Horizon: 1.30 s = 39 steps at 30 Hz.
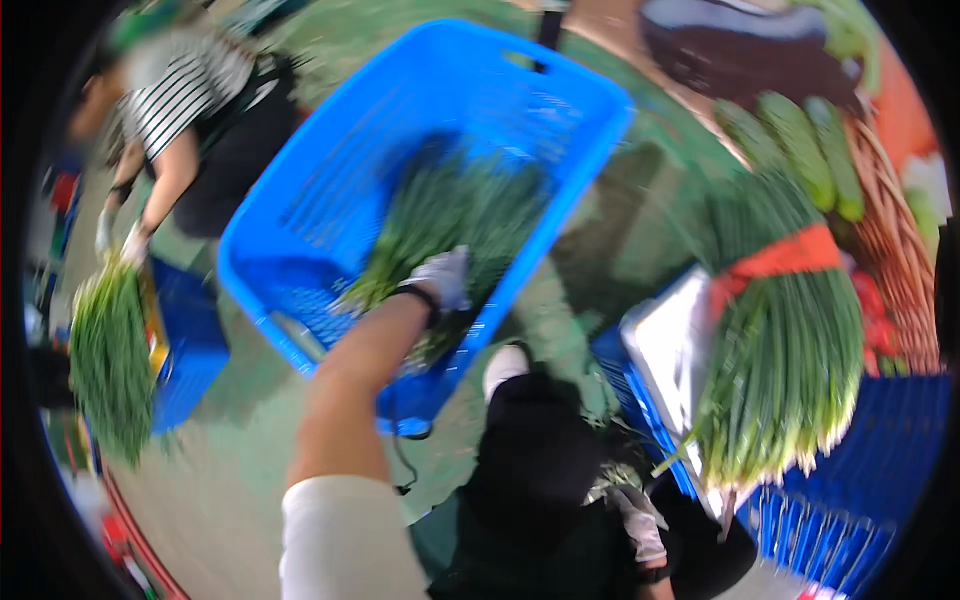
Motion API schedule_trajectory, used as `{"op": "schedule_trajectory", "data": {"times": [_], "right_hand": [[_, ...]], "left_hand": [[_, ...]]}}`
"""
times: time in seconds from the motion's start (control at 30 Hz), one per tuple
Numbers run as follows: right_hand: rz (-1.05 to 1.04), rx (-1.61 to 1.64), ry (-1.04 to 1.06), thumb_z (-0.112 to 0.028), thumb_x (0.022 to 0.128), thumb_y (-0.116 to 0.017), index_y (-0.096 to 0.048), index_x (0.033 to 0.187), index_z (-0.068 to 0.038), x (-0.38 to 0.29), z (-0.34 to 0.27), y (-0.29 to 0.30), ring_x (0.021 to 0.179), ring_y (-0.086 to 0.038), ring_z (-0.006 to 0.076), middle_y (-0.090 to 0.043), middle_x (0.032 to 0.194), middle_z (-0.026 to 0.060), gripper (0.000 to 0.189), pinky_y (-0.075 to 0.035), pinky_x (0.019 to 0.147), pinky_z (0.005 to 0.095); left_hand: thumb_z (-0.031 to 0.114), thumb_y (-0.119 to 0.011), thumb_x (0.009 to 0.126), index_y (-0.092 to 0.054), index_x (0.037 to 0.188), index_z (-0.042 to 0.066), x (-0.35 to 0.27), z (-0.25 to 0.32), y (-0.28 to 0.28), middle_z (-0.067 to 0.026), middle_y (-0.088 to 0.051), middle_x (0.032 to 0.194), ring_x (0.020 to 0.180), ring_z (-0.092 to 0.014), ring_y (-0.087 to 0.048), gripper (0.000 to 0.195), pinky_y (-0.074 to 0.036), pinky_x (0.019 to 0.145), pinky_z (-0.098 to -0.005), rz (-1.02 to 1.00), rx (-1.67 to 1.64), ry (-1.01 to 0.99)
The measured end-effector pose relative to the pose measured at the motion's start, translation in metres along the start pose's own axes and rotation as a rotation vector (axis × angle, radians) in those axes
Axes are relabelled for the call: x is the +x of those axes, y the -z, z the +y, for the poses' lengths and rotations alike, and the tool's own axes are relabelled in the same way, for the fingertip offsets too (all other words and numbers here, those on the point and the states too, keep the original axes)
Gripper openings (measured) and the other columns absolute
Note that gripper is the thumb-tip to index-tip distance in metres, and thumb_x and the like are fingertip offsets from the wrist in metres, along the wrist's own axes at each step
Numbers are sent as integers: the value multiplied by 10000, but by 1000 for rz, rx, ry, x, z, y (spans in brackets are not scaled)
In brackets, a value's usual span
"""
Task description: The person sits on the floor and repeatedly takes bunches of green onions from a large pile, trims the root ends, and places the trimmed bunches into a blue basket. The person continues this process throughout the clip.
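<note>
My left hand, in a white glove, reaches into a large blue plastic basket and rests on long, thin green stalks with pale root ends. Blur hides whether its fingers grip them. Low in the view, my right hand, also gloved, is beside my dark-clothed leg, against some pale, dry-looking plant scraps; its fingers are not clear. Right of my legs, a thick bundle of green onions with an orange-red band around it lies over a white tray-like surface on a blue crate.
At the left, another person bends with gloved hands at a bunch of green stalks beside a blue container. Printed vegetable pictures cover a panel at the upper right. Another blue crate stands lower right. A cord hangs near the basket.
</note>
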State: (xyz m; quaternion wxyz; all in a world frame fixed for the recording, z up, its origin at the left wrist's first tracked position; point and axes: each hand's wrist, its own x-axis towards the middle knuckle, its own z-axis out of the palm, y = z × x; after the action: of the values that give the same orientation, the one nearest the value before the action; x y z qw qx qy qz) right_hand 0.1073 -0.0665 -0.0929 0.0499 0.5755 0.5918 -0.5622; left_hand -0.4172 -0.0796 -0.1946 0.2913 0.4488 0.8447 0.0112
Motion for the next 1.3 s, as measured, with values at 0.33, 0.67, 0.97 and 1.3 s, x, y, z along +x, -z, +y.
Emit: {"op": "schedule_trajectory", "data": {"times": [0.33, 0.67, 0.97, 1.3], "right_hand": [[171, -333, 595, -149, 855, -658, -651, 984, -43, -52, -64, 45, 784, -634, 318, -656, 848, 134, 167, -507, 739, 370], [542, -1186, 1013, -364, 769, -683, -569, 1271, -158, -4, -132, 76, 1324, -345, 370, -406, 1424, 120, 554, -221, 1060, 667], [637, -1089, 910, -260, 828, -586, -630, 1090, -120, 30, -89, 98, 1374, -297, 347, -380, 1452, 101, 300, -189, 1041, 730], [720, -1147, 938, -206, 814, -560, -642, 1064, -120, 28, -91, 114, 1360, -350, 270, -432, 1422, 63, 276, -238, 1082, 640]], "left_hand": [[426, -665, 756, -688, 914, 44, -94, 101, 176, -196, -675, 948, 922, -378, -633, 415, -498, 820, -438, 56, 153, -210], [241, -643, 808, -645, 1000, 40, -66, 348, 150, -191, -667, 949, 921, -362, -639, 278, -502, 811, -414, 274, -324, -665], [203, -737, 804, -625, 878, 44, 13, 387, 92, -53, -643, 749, 714, -136, -619, 208, -512, 693, -283, 401, -589, -512], [188, -667, 810, -617, 806, 53, 46, 376, 113, -105, -640, 735, 670, -225, -625, 145, -505, 650, -355, 440, -373, -676]]}}
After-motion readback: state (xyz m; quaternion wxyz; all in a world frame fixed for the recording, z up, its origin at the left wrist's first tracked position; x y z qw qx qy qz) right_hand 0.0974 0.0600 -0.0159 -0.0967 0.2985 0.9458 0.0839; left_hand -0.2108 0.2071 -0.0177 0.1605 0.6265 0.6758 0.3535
